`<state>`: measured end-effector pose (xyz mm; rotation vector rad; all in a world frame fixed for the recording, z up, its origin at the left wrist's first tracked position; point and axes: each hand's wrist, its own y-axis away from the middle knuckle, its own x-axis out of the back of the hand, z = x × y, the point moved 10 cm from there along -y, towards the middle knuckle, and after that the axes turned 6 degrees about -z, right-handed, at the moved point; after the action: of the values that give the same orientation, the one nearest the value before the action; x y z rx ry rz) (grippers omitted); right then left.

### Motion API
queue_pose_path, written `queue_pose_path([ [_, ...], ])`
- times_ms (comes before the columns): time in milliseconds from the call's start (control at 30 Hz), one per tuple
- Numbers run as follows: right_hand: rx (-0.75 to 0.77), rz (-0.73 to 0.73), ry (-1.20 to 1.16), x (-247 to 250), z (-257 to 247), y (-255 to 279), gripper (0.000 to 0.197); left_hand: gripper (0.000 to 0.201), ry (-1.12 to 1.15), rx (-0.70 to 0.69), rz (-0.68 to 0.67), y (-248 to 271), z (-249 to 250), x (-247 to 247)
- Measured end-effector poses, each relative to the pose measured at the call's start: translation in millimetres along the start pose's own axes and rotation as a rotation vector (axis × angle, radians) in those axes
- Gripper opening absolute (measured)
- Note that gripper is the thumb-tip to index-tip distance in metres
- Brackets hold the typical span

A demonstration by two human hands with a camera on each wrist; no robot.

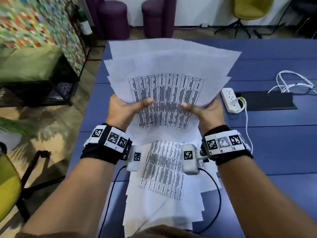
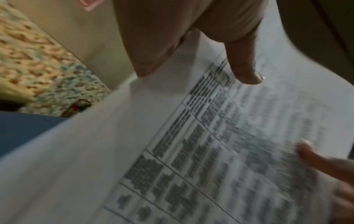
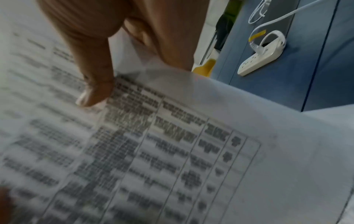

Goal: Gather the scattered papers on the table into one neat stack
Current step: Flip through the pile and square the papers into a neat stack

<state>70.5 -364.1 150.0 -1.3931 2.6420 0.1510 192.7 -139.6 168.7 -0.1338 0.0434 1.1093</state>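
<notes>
Both hands hold a fanned bundle of white papers (image 1: 168, 79) with printed tables up off the blue table (image 1: 267, 152). My left hand (image 1: 127, 107) grips its left edge, thumb on top of the sheet and fingers hidden underneath. My right hand (image 1: 204, 110) grips the right edge the same way. The left wrist view shows the left thumb (image 2: 247, 66) pressed on the top sheet (image 2: 134, 144); the right wrist view shows the right thumb (image 3: 93, 84) on the same sheet (image 3: 210, 136). Below the wrists a second loose pile of papers (image 1: 163, 194) lies on the table near its front edge.
A white power strip (image 1: 229, 100) with a plugged cable lies right of the bundle, also seen as the power strip (image 3: 262, 53). White cables (image 1: 295, 83) and a black slot sit further right. Purple stools, a yellow chair and a black shelf stand around the table.
</notes>
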Motion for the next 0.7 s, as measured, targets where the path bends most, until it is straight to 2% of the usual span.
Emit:
queue_pose_path([
  [33,-0.006,0.003,-0.017,3.4,2.5,-1.7,0.059,0.028,0.022,-0.015,0.003,-2.2,-1.3,4.5],
  [67,-0.018,0.005,-0.008,5.6,5.3,-2.7,0.067,0.030,0.036,-0.020,0.005,-2.6,-0.1,5.5],
  [133,-0.046,-0.014,0.058,3.7,7.9,-2.6,0.080,0.047,-0.009,-0.019,-0.031,-0.3,5.9,-0.9],
  [167,-0.054,-0.018,0.086,5.2,9.8,-4.5,0.076,0.045,-0.023,-0.018,-0.054,-0.4,6.3,-4.4],
  [233,-0.035,-0.029,0.059,6.3,6.7,-6.8,0.054,0.045,-0.010,-0.019,-0.045,-1.0,7.2,-3.7],
  [300,-0.004,-0.050,0.034,4.5,-2.3,-8.2,0.043,0.052,-0.016,-0.029,-0.012,-3.0,7.4,1.4],
  [367,-0.004,-0.088,0.061,-0.4,-3.1,-7.8,0.034,0.061,-0.031,-0.018,-0.035,-4.4,2.1,-1.9],
  [400,-0.012,-0.100,0.062,-1.1,-0.3,-8.0,0.038,0.064,-0.034,-0.014,-0.035,-4.8,0.5,-3.1],
  [500,-0.075,-0.067,0.048,3.5,11.4,-8.9,0.069,0.070,-0.001,-0.019,-0.010,-4.6,-5.8,-1.5],
  [533,-0.079,-0.050,0.081,4.8,13.7,-8.6,0.071,0.070,0.002,-0.020,-0.016,-3.3,-7.0,-3.8],
  [600,-0.127,-0.002,0.156,7.3,20.0,-6.8,0.062,0.071,-0.003,-0.023,-0.015,-3.2,-11.9,-5.2],
  [700,-0.062,-0.009,0.145,-3.6,10.2,-3.8,0.045,0.084,0.033,0.003,0.011,-6.6,-19.0,-1.4],
])
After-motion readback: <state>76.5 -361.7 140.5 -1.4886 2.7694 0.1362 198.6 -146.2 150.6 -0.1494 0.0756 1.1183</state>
